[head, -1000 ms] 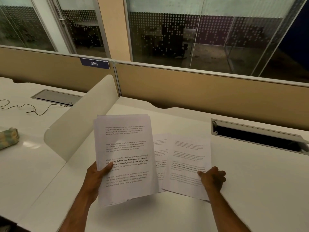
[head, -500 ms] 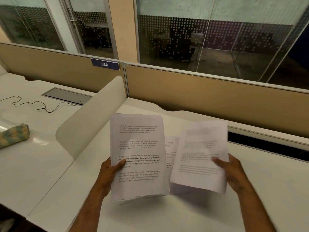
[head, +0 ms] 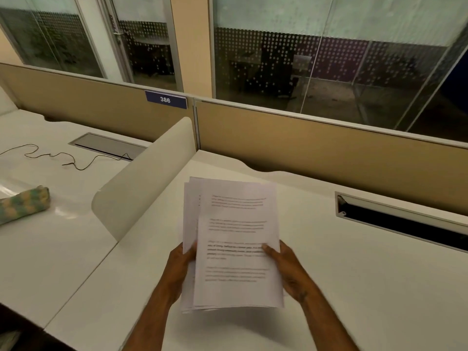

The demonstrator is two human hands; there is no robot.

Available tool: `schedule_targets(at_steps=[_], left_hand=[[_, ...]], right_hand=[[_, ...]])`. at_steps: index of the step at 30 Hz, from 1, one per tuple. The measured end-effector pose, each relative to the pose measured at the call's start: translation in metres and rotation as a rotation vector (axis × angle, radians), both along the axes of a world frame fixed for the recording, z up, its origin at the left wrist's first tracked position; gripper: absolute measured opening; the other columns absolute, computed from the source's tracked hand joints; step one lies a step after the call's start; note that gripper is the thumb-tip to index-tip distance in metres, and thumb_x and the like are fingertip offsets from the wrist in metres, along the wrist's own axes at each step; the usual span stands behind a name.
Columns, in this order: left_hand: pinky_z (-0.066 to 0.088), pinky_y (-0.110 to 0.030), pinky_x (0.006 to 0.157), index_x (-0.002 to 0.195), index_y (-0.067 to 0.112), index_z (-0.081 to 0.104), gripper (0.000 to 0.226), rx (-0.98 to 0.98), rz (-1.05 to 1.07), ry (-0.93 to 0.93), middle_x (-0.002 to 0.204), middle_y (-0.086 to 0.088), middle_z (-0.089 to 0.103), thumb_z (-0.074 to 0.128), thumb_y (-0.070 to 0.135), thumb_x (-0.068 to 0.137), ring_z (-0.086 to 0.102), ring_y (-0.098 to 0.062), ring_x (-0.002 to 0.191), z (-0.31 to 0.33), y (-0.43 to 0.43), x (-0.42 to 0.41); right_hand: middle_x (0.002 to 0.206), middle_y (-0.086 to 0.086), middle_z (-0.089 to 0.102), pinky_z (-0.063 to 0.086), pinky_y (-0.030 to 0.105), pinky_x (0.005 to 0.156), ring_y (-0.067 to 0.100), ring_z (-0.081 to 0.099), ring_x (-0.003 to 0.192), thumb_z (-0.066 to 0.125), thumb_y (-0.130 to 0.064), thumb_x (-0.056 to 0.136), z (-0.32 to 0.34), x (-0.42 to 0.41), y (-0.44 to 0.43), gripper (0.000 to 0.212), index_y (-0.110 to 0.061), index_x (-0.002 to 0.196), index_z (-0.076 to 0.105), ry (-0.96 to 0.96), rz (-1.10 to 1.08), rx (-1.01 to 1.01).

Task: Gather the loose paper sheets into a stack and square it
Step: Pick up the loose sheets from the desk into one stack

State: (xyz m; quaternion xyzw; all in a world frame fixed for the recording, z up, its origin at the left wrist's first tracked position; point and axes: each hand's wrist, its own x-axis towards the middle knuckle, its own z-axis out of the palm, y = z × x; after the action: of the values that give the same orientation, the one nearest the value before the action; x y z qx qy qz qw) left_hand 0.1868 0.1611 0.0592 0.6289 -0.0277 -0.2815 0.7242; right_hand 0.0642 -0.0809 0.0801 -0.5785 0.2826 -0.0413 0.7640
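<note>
A stack of printed white paper sheets (head: 235, 239) is held up above the white desk (head: 354, 274), in the middle of the view. The sheets overlap unevenly: the top sheet sits shifted to the right, and edges of the lower sheets show along the left and top. My left hand (head: 181, 268) grips the stack's left edge, thumb on the front. On the right edge is my right hand (head: 286, 269), its thumb pressed on the top sheet. No loose sheet shows on the desk around the stack.
A curved white divider (head: 141, 183) stands left of the stack. A dark cable slot (head: 405, 221) is cut into the desk at the right. The neighbouring desk holds a thin black cable (head: 63, 158) and a green patterned pouch (head: 22, 203). A tan partition (head: 304, 148) runs behind.
My right hand lifted the sheets off the desk and brought them left onto the stack in my left hand. Both hands now hold one stack.
</note>
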Motion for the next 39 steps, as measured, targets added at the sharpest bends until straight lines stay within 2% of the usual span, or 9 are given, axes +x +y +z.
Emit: schedule_targets(at_steps=[4,11,15,18,24,27,31,35,39], left_hand=[[0.063,-0.052,0.081,0.116,0.021,0.077,0.057,-0.002,0.038,0.103,0.109,-0.018,0.079,0.041,0.061,0.099,0.076,-0.042,0.100,-0.006,0.012,0.006],[0.064,-0.050,0.081,0.120,0.022,0.069,0.033,0.100,0.084,-0.051,0.112,-0.011,0.080,0.074,0.023,0.088,0.079,-0.032,0.095,-0.014,0.040,0.016],[0.065,-0.046,0.078,0.119,0.022,0.070,0.032,0.087,0.168,-0.049,0.109,-0.009,0.081,0.075,0.021,0.087,0.078,-0.033,0.096,-0.014,0.082,0.029],[0.060,-0.055,0.089,0.122,0.019,0.069,0.034,0.087,0.239,-0.029,0.112,-0.012,0.080,0.074,0.016,0.088,0.077,-0.037,0.100,-0.015,0.114,0.038],[0.066,-0.040,0.068,0.116,0.021,0.071,0.026,0.082,0.308,-0.029,0.104,-0.009,0.082,0.070,0.013,0.090,0.080,-0.031,0.089,-0.014,0.140,0.043],[0.066,-0.038,0.064,0.114,0.021,0.071,0.025,0.072,0.302,-0.029,0.103,-0.008,0.082,0.069,0.013,0.091,0.080,-0.030,0.087,-0.012,0.141,0.043],[0.065,-0.037,0.063,0.114,0.022,0.071,0.028,0.063,0.303,-0.035,0.102,-0.007,0.083,0.073,0.017,0.086,0.080,-0.030,0.087,-0.011,0.144,0.043],[0.065,-0.036,0.062,0.110,0.024,0.074,0.027,0.059,0.303,-0.042,0.103,-0.007,0.082,0.074,0.021,0.083,0.080,-0.028,0.086,-0.010,0.149,0.042],[0.065,-0.037,0.062,0.110,0.025,0.073,0.032,0.056,0.310,-0.041,0.103,-0.008,0.082,0.075,0.025,0.078,0.080,-0.029,0.086,-0.011,0.154,0.037]], right_hand=[[0.123,0.005,0.073,0.056,0.050,0.099,0.026,0.072,0.109,0.070,-0.020,0.093,-0.012,0.018,0.027,0.039,-0.016,0.130,0.058,0.020,-0.033,-0.106],[0.110,0.003,0.070,0.055,0.029,0.072,0.019,0.070,0.093,0.070,-0.038,0.090,-0.018,0.047,0.020,0.024,-0.027,0.107,0.058,0.133,-0.129,-0.387],[0.137,0.018,0.054,0.049,0.048,0.100,0.036,0.055,0.123,0.067,-0.047,0.089,-0.039,0.044,-0.021,0.058,-0.014,0.134,0.050,0.646,-0.113,-0.830],[0.138,0.018,0.046,0.045,0.051,0.103,0.037,0.046,0.129,0.071,-0.053,0.083,-0.055,0.033,-0.024,0.076,-0.009,0.138,0.043,0.858,0.055,-0.935],[0.127,0.022,0.064,0.049,0.048,0.102,0.039,0.061,0.118,0.083,-0.024,0.078,-0.066,0.035,-0.033,0.062,0.000,0.129,0.056,0.794,-0.072,-0.612],[0.114,0.026,0.073,0.055,0.050,0.096,0.039,0.069,0.105,0.081,-0.010,0.081,-0.058,0.039,-0.043,0.039,0.007,0.115,0.069,0.593,-0.145,-0.467],[0.119,0.025,0.071,0.054,0.050,0.098,0.037,0.070,0.103,0.078,-0.001,0.083,-0.047,0.052,-0.031,0.039,0.007,0.120,0.068,0.353,-0.158,-0.276],[0.116,0.022,0.073,0.057,0.048,0.096,0.035,0.071,0.103,0.082,-0.011,0.081,-0.055,0.067,0.005,0.040,0.005,0.115,0.071,0.410,-0.005,-0.409],[0.129,0.018,0.058,0.056,0.044,0.092,0.035,0.057,0.118,0.073,-0.032,0.087,-0.067,0.073,0.042,0.049,0.001,0.121,0.062,0.672,0.121,-0.853]])
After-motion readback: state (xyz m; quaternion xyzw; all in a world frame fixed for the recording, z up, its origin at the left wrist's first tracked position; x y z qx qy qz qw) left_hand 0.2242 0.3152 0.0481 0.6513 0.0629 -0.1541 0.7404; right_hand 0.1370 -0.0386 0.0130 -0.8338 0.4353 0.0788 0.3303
